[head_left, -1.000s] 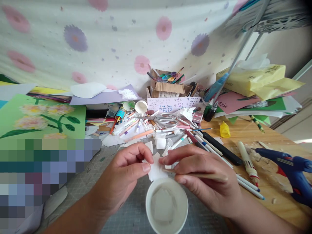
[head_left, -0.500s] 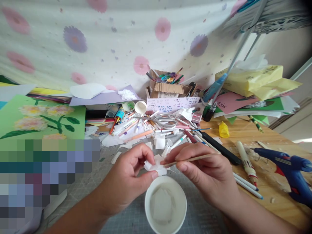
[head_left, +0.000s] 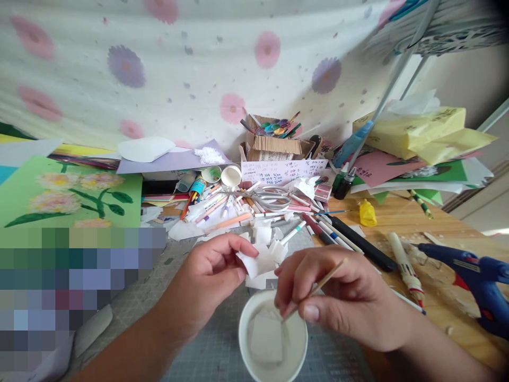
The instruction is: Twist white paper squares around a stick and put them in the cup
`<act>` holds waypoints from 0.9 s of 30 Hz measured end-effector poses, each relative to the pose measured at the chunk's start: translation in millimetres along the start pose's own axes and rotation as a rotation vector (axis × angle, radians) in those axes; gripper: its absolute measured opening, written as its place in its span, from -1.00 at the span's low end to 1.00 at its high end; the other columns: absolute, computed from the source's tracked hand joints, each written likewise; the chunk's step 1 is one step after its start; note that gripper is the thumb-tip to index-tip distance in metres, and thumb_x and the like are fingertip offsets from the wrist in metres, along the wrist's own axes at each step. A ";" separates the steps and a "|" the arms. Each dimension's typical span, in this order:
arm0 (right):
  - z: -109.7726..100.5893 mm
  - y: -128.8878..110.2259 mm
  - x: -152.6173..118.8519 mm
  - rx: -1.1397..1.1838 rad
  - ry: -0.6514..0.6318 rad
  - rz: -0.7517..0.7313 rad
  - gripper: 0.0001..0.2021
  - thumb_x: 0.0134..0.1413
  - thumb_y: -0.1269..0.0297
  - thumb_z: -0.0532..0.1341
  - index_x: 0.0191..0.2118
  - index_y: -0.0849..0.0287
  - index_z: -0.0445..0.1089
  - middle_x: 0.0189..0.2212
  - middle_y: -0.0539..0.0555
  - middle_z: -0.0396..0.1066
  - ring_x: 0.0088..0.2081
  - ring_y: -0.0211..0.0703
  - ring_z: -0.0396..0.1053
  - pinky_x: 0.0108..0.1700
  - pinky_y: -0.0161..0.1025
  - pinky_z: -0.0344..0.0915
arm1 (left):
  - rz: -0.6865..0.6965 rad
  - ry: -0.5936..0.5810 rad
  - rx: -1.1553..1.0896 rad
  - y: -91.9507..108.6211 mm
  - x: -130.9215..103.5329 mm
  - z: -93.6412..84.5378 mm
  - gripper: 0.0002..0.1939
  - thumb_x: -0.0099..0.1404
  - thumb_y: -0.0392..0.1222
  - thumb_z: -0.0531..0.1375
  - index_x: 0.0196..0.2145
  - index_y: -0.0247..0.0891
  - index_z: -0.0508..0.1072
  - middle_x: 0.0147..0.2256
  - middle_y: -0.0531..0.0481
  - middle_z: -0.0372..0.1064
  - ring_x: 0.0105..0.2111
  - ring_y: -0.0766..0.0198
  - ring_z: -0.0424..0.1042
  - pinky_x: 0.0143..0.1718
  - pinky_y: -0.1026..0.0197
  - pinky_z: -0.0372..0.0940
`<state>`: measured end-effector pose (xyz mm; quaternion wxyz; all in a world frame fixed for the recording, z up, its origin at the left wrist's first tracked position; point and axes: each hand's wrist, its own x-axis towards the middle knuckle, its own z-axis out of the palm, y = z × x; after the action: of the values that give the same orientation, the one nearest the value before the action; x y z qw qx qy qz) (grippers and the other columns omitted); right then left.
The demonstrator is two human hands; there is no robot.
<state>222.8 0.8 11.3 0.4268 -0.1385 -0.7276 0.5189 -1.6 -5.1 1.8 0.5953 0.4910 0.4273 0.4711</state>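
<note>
Pinching a small creased white paper piece [head_left: 260,260] w/ its fingertips, the L hand [head_left: 217,276] sits nr the round white bowl [head_left: 297,345] on the grey gridded mat [head_left: 214,339]. R hand [head_left: 345,300] grips a thin tan wooden stick [head_left: 328,277] (tip angled down into the bowl).

Slim wooden stick [head_left: 328,277] held over round white bowl [head_left: 243,335] by right hand [head_left: 342,300]
Thin white paper piece [head_left: 262,260] is pinched by the left hand [head_left: 217,281].
</note>
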 end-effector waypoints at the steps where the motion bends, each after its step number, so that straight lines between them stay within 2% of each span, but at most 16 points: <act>1: 1.1 0.4 0.4 0.011 0.052 -0.004 -0.94 0.27 0.39 0.35 -0.28 0.17 0.52 -0.32 0.14 0.63 -0.28 -0.13 0.56 -0.21 -0.20 0.50 | 0.006 -0.001 0.009 -0.4 0.3 0.3 -0.81 0.09 -0.44 0.32 -0.37 -0.16 0.61 -0.50 0.17 0.47 -0.46 0.36 0.35 -0.38 0.34 0.23; 4: 5.2 2.3 1.6 -0.012 0.214 -0.048 -0.95 0.29 0.31 0.36 -0.25 0.11 0.56 -0.30 0.08 0.63 -0.27 -0.16 0.57 -0.20 -0.22 0.52 | 0.034 -0.038 0.011 -3.8 1.6 -1.5 -0.89 0.19 -0.37 0.35 -0.37 -0.16 0.61 -0.45 0.16 0.52 -0.41 0.35 0.42 -0.33 0.34 0.27; 7: 9.9 5.1 2.4 -0.057 0.299 -0.141 -0.97 0.29 0.32 0.36 -0.22 0.08 0.58 -0.28 0.06 0.62 -0.20 -0.14 0.59 -0.13 -0.19 0.53 | 0.053 -0.084 -0.003 -7.4 2.6 -4.5 -0.93 0.27 -0.28 0.35 -0.37 -0.16 0.60 -0.45 0.17 0.50 -0.40 0.37 0.48 -0.30 0.35 0.30; 11: 13.9 7.4 1.7 -0.052 0.320 -0.145 -0.96 0.31 0.34 0.35 -0.18 0.10 0.58 -0.23 0.08 0.62 -0.13 -0.15 0.59 -0.07 -0.22 0.54 | 0.021 -0.145 -0.003 -8.9 1.8 -5.1 -0.92 0.36 -0.21 0.32 -0.33 -0.17 0.55 -0.41 0.16 0.54 -0.35 0.33 0.55 -0.24 0.30 0.34; 16: 14.7 8.1 1.3 -0.058 0.337 -0.126 -0.95 0.31 0.35 0.35 -0.18 0.11 0.59 -0.22 0.08 0.63 -0.15 -0.16 0.60 -0.06 -0.22 0.53 | 0.016 -0.163 0.024 -9.1 -1.0 -5.1 -0.89 0.39 -0.19 0.32 -0.33 -0.17 0.53 -0.42 0.17 0.53 -0.33 0.33 0.56 -0.24 0.32 0.34; 27: 17.3 16.6 0.5 0.176 0.359 -0.102 -0.89 0.31 0.38 0.34 -0.12 0.03 0.60 -0.20 0.02 0.63 -0.17 -0.16 0.63 -0.08 -0.20 0.55 | 0.034 -0.220 -0.047 -9.1 0.1 -5.7 -0.89 0.38 -0.15 0.35 -0.33 -0.16 0.58 -0.40 0.14 0.61 -0.32 0.34 0.52 -0.21 0.33 0.33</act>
<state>205.2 -2.9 -4.6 0.5858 -0.1540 -0.5976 0.5254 -5.8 -4.7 -8.1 0.6417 0.5329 0.3398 0.4344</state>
